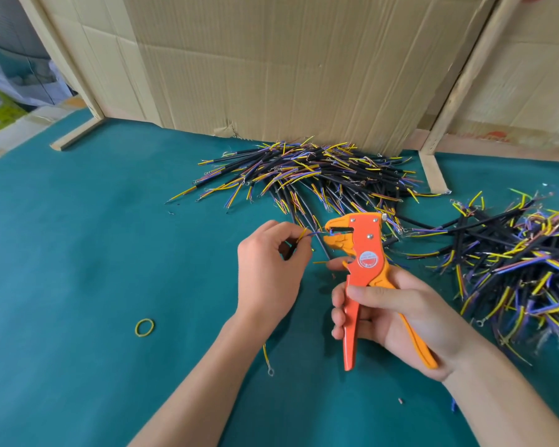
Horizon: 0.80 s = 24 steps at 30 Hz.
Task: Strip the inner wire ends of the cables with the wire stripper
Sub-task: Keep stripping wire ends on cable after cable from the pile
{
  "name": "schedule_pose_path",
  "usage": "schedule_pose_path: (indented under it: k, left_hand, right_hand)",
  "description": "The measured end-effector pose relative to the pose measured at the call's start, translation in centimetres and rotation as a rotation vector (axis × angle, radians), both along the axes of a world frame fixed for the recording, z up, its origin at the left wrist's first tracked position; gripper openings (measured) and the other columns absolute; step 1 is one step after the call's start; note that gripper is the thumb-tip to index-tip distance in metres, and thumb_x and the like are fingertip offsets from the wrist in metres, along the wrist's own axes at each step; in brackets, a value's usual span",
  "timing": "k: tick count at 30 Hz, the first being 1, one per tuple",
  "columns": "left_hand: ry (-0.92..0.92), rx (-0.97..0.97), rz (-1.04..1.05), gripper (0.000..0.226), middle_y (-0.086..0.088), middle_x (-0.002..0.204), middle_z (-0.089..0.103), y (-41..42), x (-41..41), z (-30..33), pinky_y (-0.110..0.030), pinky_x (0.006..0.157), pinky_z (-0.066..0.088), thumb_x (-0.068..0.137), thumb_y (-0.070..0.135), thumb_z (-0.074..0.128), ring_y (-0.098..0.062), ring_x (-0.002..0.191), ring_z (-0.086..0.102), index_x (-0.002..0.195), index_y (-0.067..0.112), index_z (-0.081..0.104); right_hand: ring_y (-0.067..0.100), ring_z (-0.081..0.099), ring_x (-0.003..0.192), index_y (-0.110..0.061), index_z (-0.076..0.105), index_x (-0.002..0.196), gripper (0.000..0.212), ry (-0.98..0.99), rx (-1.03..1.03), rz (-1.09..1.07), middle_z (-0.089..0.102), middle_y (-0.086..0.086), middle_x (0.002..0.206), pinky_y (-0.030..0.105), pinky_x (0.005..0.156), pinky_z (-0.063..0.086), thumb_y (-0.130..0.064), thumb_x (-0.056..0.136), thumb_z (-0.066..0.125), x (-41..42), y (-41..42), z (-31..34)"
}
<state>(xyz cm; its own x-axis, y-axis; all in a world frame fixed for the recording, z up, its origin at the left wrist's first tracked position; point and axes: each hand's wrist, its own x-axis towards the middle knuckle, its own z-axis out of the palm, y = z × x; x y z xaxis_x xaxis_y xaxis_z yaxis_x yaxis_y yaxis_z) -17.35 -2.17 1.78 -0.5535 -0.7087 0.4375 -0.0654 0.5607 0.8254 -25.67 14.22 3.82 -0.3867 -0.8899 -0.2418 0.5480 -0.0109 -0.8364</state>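
**Feeding the Inner Wire into the Stripper Head**

Holding the wire stripper (365,272) upright above the tabletop (78,253), the right hand (397,321) wraps both handles. The left hand (271,262), left of the stripper head, pinches one cable (304,237) between thumb and fingers, its coloured inner wires reaching the jaws. Seat one wire end squarely in the jaws, keep the cable level, then squeeze steadily. A cable pile (307,172) lies beyond the stripper.

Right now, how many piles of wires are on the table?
2: one pile of cables against the cardboard, another pile at the right edge, partly out of view.
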Motion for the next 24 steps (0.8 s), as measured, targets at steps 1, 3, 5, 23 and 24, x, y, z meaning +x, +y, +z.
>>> schedule_pose_path:
  k: [1,3,5,23,24]
  left_hand:
    - [-0.002,-0.012,0.001,0.010,0.003,0.070,0.062,0.01,0.05,0.00,-0.025,0.064,0.044,0.085,0.008,0.075,-0.017,0.068,0.055,0.079,0.016,0.076]
    - [-0.007,-0.026,0.007,0.010,0.001,0.069,0.062,0.09,0.08,0.00,-0.027,0.063,0.044,0.084,0.007,0.076,-0.018,0.066,0.055,0.077,0.015,0.076]
    - [-0.009,-0.034,0.025,0.011,0.000,0.068,0.062,0.14,0.06,0.01,-0.028,0.063,0.043,0.082,0.006,0.076,-0.019,0.065,0.054,0.075,0.014,0.075]
    - [-0.036,-0.088,0.070,0.013,0.004,0.066,0.058,0.19,0.12,-0.20,-0.033,0.058,0.046,0.077,0.005,0.076,-0.015,0.060,0.053,0.072,0.017,0.072]
    - [-0.040,-0.098,0.075,0.013,0.005,0.066,0.058,0.17,0.13,-0.22,-0.032,0.058,0.046,0.077,0.006,0.075,-0.014,0.059,0.052,0.072,0.018,0.072]
  right_hand:
    - [0.039,0.060,0.074,-0.003,0.067,0.120,0.040,0.010,-0.001,-0.001,0.060,0.026,0.090,0.049,0.069,0.056,-0.002,0.080,0.072,-0.02,0.05,-0.03]
    - [0.038,0.059,0.074,-0.002,0.067,0.121,0.042,0.026,-0.001,0.004,0.058,0.025,0.088,0.049,0.068,0.056,-0.001,0.079,0.074,-0.02,0.08,-0.10]
    - [0.038,0.059,0.074,-0.003,0.066,0.121,0.045,0.043,-0.003,0.019,0.055,0.024,0.087,0.048,0.068,0.056,0.000,0.077,0.076,-0.02,0.05,-0.10]
    - [0.039,0.058,0.075,-0.002,0.060,0.124,0.049,0.094,-0.025,0.055,0.054,0.023,0.086,0.048,0.069,0.056,0.003,0.077,0.075,0.01,-0.09,-0.37]
    - [0.039,0.058,0.075,-0.003,0.061,0.123,0.048,0.092,-0.028,0.062,0.054,0.023,0.086,0.048,0.070,0.056,0.004,0.077,0.075,-0.02,-0.07,-0.41]
